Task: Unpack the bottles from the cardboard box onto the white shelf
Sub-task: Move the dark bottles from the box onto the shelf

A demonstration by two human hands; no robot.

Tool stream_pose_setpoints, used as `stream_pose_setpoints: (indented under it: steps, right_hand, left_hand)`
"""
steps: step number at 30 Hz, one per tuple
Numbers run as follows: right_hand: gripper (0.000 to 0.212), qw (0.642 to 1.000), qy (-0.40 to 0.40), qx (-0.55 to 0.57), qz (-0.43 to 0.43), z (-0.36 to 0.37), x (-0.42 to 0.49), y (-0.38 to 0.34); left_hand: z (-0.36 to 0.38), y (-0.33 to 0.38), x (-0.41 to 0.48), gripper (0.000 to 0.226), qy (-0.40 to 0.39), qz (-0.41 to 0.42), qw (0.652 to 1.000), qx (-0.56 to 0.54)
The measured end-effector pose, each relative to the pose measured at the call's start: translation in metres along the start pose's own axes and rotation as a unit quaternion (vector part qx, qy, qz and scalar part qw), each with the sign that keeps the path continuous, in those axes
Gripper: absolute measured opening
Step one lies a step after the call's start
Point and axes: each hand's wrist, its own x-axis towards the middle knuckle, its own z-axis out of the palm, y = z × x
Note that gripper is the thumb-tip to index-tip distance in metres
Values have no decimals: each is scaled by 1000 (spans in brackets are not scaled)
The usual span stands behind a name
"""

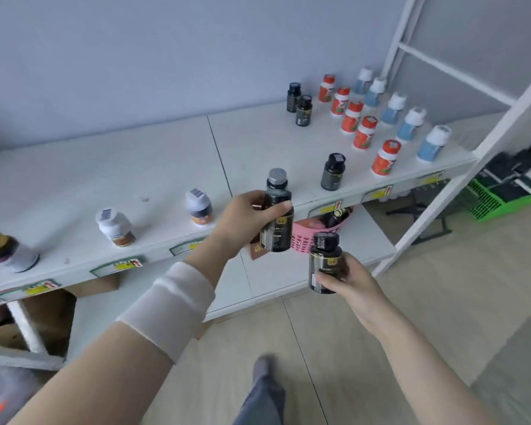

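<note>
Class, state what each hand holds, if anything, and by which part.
The left hand grips the grey-capped dark bottle around its upper body, below the neck. The right hand grips the black-capped dark bottle around its lower body.

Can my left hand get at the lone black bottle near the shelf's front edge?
Probably not to take it: the way to the lone black bottle looks free, but the left hand already has a grey-capped bottle in its grip.

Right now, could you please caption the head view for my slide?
Left hand holds a grey-capped bottle, right hand a black-capped bottle, before the white shelf bearing red bottles and blue bottles.
</note>
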Motion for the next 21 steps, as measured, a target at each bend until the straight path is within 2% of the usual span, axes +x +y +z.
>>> stream_pose_setpoints:
  steps: [4, 9, 13, 18, 21]
  right_hand:
    - [34, 999, 22, -15, -40, -31, 45, -34]
    - [37, 994, 52, -55, -80, -73, 119, -88]
    - [49, 987, 81, -98, -103, -97, 194, -134]
    - [54, 987, 49, -117, -96, -110, 276, -153]
    - [56, 980, 26, -181, -77, -112, 314, -138]
  left_hand:
    - [19, 27, 69, 23, 15, 31, 999, 15]
    - [28, 55, 169, 25, 22, 64, 997, 22]
    - [33, 70, 248, 28, 17, 69, 997, 43]
    - [46, 62, 335, 34, 13, 42, 994, 104]
    - [61, 46, 369, 39, -3, 11, 993, 118]
